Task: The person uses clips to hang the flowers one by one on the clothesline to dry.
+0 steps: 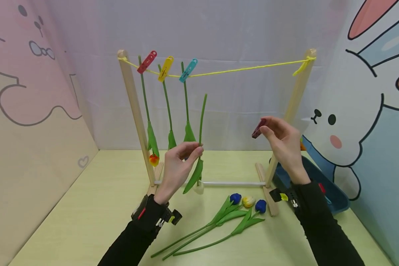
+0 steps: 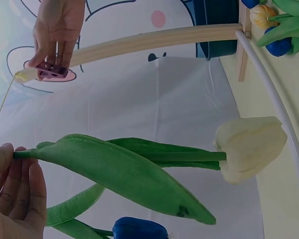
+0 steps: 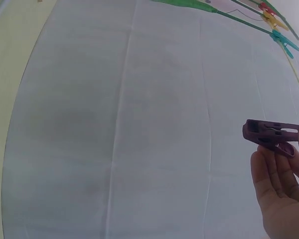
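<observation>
My left hand pinches the green stem of a white tulip, which hangs bloom down in front of the wooden frame. The top of its stem stands below the yellow line. In my right hand a dark purple clothespin is held between thumb and fingers, near the right post. Three tulips hang upside down from the line at the left, under a red clothespin, a yellow clothespin and a blue clothespin. An orange bloom shows on the leftmost; my left hand partly covers the others.
Two blue tulips and a yellowish tulip lie on the table before the frame. A dark blue basin stands behind my right forearm. The frame has a left post, a right post and a white bottom rod.
</observation>
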Demonstrator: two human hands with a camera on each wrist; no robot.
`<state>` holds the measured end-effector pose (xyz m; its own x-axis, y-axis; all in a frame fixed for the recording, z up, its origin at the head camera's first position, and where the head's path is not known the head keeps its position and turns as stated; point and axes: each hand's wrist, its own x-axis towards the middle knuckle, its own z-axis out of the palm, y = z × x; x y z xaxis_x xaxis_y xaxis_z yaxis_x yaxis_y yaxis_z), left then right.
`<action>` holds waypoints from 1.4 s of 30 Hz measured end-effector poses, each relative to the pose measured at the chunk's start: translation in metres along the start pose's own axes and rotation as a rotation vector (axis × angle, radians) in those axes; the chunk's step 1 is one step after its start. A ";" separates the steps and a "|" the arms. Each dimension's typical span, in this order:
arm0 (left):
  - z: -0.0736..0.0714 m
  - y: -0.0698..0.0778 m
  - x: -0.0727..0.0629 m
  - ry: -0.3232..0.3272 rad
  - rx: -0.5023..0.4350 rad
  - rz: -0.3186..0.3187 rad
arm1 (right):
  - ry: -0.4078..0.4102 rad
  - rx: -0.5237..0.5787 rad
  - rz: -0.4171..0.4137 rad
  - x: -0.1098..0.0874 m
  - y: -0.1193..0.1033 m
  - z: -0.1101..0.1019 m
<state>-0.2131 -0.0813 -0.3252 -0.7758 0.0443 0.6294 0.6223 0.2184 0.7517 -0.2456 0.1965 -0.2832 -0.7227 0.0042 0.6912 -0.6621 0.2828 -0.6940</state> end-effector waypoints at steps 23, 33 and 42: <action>0.006 0.014 0.033 -0.002 0.021 0.015 | 0.017 0.083 -0.344 0.056 -0.042 0.019; 0.015 -0.026 0.051 -0.007 -0.056 0.126 | 0.079 0.036 -0.503 0.075 -0.066 0.031; 0.028 -0.043 0.070 0.031 -0.061 0.160 | 0.087 -0.036 -0.563 0.090 -0.073 0.042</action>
<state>-0.2967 -0.0606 -0.3189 -0.6636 0.0428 0.7469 0.7433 0.1511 0.6517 -0.2709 0.1365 -0.1789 -0.2407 -0.0782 0.9674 -0.9320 0.2969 -0.2079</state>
